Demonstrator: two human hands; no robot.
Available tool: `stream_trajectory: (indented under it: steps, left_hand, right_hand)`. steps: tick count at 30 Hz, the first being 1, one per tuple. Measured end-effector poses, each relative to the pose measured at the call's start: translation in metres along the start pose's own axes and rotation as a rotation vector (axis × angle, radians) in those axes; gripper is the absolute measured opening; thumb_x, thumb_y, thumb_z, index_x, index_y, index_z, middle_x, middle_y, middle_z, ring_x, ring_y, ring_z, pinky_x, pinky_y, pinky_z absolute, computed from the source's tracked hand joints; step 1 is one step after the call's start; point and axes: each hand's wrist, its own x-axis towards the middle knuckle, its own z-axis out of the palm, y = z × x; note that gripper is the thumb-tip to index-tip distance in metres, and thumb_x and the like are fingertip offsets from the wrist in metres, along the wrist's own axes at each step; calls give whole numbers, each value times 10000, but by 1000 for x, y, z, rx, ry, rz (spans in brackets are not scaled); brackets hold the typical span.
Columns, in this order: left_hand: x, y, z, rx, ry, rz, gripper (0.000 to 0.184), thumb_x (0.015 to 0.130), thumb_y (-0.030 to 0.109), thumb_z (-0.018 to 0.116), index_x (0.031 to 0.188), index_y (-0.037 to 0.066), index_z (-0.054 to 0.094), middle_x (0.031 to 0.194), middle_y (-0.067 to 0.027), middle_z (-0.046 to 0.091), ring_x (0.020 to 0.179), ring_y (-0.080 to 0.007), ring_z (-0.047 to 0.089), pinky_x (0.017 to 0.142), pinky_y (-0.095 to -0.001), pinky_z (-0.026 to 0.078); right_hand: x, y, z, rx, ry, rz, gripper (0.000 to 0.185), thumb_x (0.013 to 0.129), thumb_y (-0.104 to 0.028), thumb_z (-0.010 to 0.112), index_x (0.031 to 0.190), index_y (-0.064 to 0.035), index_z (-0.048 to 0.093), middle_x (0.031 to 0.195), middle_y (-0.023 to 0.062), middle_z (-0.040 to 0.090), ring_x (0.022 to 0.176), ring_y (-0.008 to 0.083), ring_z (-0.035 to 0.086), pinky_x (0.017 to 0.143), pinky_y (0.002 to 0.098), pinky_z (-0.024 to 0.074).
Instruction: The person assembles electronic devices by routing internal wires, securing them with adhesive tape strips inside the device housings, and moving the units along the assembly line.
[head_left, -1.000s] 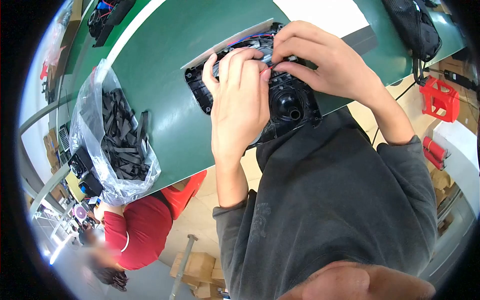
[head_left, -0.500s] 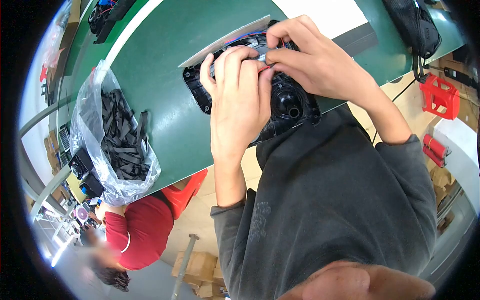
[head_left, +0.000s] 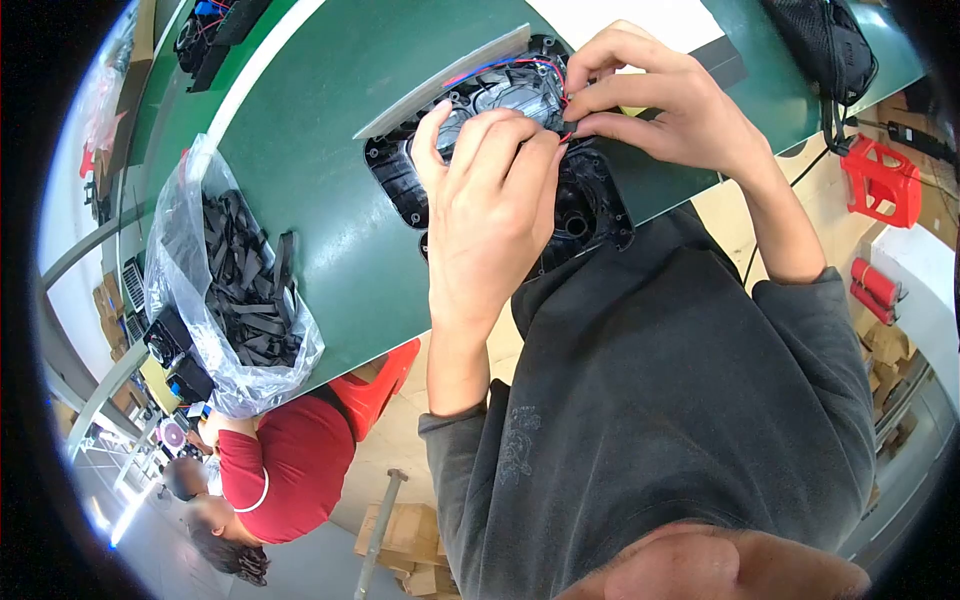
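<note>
A black plastic housing with round openings lies on the green table near its front edge. Red and blue wires run along its back side, beside a flat grey strip. My left hand rests over the housing, thumb and forefinger pinched on the red wire near the middle. At the right, my right hand pinches a small black piece at the wire's end, close to the left fingertips. The left palm hides part of the housing.
An open clear bag of black straps lies at the left. White paper and a black mesh pouch are at the back right. A person in red sits at the left near a red stool.
My right hand has moved slightly right, away from the housing's middle, and its fingers now pinch a small black piece. The left fingertips have shifted right, and more of the housing's inside shows.
</note>
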Motion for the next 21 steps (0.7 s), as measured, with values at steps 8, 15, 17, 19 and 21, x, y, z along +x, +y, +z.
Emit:
stream_trajectory:
  steps: [8,15,17,19,21]
  left_hand:
    - [2,8,-1,91,15,-74,125,868,61,822,980,76,767,1016,-28,742,1030,-219,713,1166,-482,375]
    - [4,6,7,64,30,-70,110,877,46,806,975,82,774,989,-24,753,1002,-217,716,1159,-480,381]
    - [4,4,8,32,12,-80,111,879,47,804,981,83,776,993,-28,755,999,-219,717,1156,-478,385]
    - [5,1,7,25,-11,-89,106,882,50,801,980,82,778,988,-33,757,992,-222,718,1154,-476,389]
    - [6,3,5,35,-44,-96,95,885,53,799,975,80,780,973,-39,758,980,-225,720,1153,-474,392]
  right_hand:
    - [-3,-9,1,-85,-25,46,144,879,-8,804,1003,0,732,1168,90,662,1052,281,640,889,379,539]
    - [3,-37,6,-194,-24,244,108,901,-7,773,1001,3,733,1167,85,626,1112,297,608,917,377,522]
    - [6,-39,5,-243,-9,254,103,903,-17,779,996,5,740,1142,81,630,1085,292,624,906,372,532]
    - [10,-39,0,-183,-74,298,101,928,-46,756,1012,7,736,1132,100,616,1093,314,614,923,383,523]
    - [14,-34,-12,-10,-219,384,128,979,-94,707,1051,11,722,1138,141,583,1137,361,580,967,409,494]
